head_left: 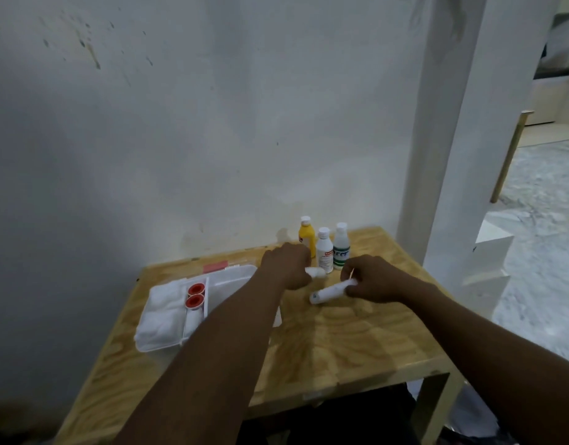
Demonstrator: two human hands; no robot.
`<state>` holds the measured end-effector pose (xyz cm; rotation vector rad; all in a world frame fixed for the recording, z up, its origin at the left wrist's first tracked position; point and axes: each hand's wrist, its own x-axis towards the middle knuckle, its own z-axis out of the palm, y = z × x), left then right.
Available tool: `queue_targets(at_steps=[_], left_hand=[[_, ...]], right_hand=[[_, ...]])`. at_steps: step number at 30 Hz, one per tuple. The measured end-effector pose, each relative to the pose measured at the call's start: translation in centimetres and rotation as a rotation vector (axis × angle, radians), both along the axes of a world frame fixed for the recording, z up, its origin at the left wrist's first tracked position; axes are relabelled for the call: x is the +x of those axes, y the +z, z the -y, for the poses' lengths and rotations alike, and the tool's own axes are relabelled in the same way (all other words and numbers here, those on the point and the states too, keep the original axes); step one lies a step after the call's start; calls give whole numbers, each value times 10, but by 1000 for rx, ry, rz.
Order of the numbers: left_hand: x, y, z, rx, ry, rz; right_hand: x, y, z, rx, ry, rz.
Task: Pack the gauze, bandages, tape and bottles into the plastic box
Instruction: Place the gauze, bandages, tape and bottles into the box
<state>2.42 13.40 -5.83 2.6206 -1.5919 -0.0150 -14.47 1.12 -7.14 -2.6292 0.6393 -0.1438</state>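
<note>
Right hand (371, 279) fingers closed on white roll (330, 291) | long axis down-left from fingers toward plastic box (167, 343) | left hand (288, 264) gripped small white item (316, 272), nearer box

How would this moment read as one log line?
left hand: holds white roll | right hand: holds white tube | bottles: unpacked

The plywood table (325, 342) is pale yellow-brown with darker swirling grain. The plastic box (167, 346) is white, holding white gauze (163, 311) and two tape rolls (195, 296) with red faces and white centres. One bottle (306, 236) is yellow with a white cap; a second (324, 250) is white with a red-banded label; a third (341, 247) is whitish with green lettering. The wall (180, 123) is grey-white, speckled with dark marks.
</note>
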Motion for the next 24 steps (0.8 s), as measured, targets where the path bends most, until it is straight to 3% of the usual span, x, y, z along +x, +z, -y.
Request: queue_targets(at_steps=[7,12,19,24], left_hand=[[21,86,-54,-356,80,-301],[39,127,-115,-414,149,-383],[59,118,-180,-346,188,-485],[53,97,-184,-195,179,-411]], right_hand=[[21,70,-27,7,6,367],[54,103,-78,-45,114,508],[80,98,-136,-142,267,301],[80,74,-146,-216,253,116]])
